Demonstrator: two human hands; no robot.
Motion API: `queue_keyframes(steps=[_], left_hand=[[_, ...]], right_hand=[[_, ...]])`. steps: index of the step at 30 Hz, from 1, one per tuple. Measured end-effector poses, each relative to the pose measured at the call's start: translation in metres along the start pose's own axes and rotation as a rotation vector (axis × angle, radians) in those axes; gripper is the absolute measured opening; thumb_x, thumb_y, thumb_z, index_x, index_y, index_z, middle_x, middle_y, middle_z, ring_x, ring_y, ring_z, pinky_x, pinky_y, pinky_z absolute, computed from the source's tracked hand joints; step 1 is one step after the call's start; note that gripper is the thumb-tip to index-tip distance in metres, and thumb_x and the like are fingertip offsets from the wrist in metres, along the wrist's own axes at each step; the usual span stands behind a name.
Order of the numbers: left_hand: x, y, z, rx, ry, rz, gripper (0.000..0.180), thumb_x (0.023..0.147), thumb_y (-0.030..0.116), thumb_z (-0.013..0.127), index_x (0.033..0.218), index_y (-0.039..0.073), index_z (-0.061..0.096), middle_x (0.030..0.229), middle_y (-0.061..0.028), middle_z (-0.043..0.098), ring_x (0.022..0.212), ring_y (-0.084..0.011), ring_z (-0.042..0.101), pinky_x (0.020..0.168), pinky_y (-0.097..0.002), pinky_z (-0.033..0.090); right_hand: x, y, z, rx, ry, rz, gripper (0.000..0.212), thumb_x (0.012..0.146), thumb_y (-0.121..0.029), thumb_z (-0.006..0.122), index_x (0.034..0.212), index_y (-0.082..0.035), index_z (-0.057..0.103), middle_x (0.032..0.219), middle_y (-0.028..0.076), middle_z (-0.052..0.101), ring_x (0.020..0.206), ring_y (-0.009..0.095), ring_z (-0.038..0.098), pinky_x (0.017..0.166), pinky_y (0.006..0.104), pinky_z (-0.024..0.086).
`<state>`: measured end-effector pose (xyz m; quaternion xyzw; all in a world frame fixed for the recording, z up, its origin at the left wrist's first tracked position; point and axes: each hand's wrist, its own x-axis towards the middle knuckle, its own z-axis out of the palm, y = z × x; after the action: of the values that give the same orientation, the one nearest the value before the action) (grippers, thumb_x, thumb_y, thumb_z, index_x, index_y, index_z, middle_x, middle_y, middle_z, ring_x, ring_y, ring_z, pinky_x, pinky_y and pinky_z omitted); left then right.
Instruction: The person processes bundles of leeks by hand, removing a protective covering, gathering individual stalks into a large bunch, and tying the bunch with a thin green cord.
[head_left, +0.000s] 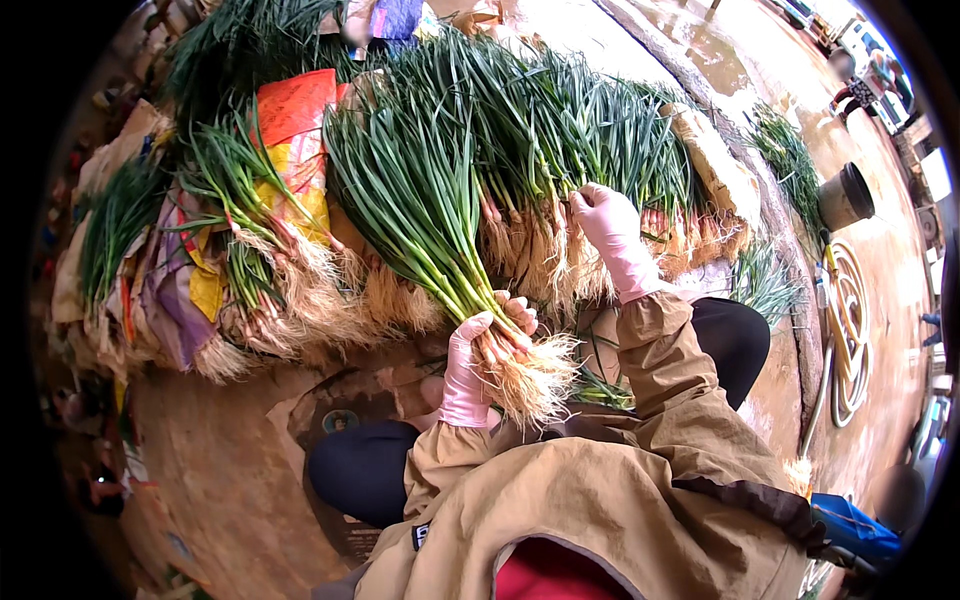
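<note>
A bunch of green garlic (455, 255) with long dark green leaves, pale stems and stringy roots leans up and left in front of me. My left hand (470, 365), in a pale pink glove, is wrapped round its stems just above the roots. My right hand (608, 228), gloved in the same pink, is closed with its fingertips against the stalks of the green garlic pile (555, 150) behind the bunch. What those fingers pinch, if anything, is too small to make out. The pile's roots hang toward me.
Smaller bunches (290, 250) lie at left among coloured sacks, one orange and yellow (298, 110). A rolled beige sack (712, 165) borders the pile at right. Beyond stand a black bucket (846, 195) and a coiled hose (850, 325) on wet ground. People are at the far right.
</note>
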<state>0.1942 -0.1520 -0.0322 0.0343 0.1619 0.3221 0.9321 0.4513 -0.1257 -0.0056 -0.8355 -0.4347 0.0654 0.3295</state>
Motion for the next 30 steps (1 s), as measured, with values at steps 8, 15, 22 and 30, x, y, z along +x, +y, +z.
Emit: queue_keyframes(steps=[8,15,22,30], left_hand=[[0.006,0.002,-0.003,0.265,-0.009,-0.034,0.037,0.086,0.019,0.053,0.119,0.001,0.051,0.108,-0.0234,0.062,0.079,-0.0304,0.065,0.077,-0.0432,0.054],[0.004,0.001,-0.012,0.336,0.181,-0.057,0.028,0.088,0.013,0.052,0.114,0.0,0.053,0.085,-0.0158,0.065,0.07,-0.0278,0.066,0.066,-0.0384,0.056],[-0.005,0.005,0.005,0.152,0.035,-0.071,0.029,0.084,0.016,0.058,0.108,0.0,0.054,0.1,-0.0146,0.061,0.082,-0.0246,0.061,0.07,-0.0393,0.054],[0.002,0.002,-0.004,0.172,0.027,-0.1,0.032,0.086,0.015,0.057,0.114,0.001,0.052,0.102,-0.0133,0.057,0.082,-0.0229,0.056,0.074,-0.0374,0.051]], right_hand=[[-0.089,-0.033,0.009,0.893,-0.794,0.371,0.024,0.092,-0.027,0.058,0.095,-0.003,0.062,0.081,0.004,0.063,0.068,0.012,0.059,0.056,0.0239,0.047],[-0.104,-0.035,0.042,0.232,-0.181,-0.35,0.022,0.09,-0.023,0.054,0.084,-0.002,0.058,0.082,0.016,0.06,0.073,0.034,0.057,0.067,0.0399,0.046],[-0.116,0.016,0.042,-0.063,-1.091,-0.171,0.035,0.09,-0.034,0.054,0.098,-0.002,0.066,0.089,0.016,0.067,0.082,0.028,0.064,0.073,0.0369,0.05],[-0.076,-0.034,0.034,0.578,-0.312,-0.059,0.035,0.088,-0.035,0.052,0.09,-0.003,0.067,0.078,0.014,0.064,0.075,0.026,0.063,0.069,0.0375,0.049]])
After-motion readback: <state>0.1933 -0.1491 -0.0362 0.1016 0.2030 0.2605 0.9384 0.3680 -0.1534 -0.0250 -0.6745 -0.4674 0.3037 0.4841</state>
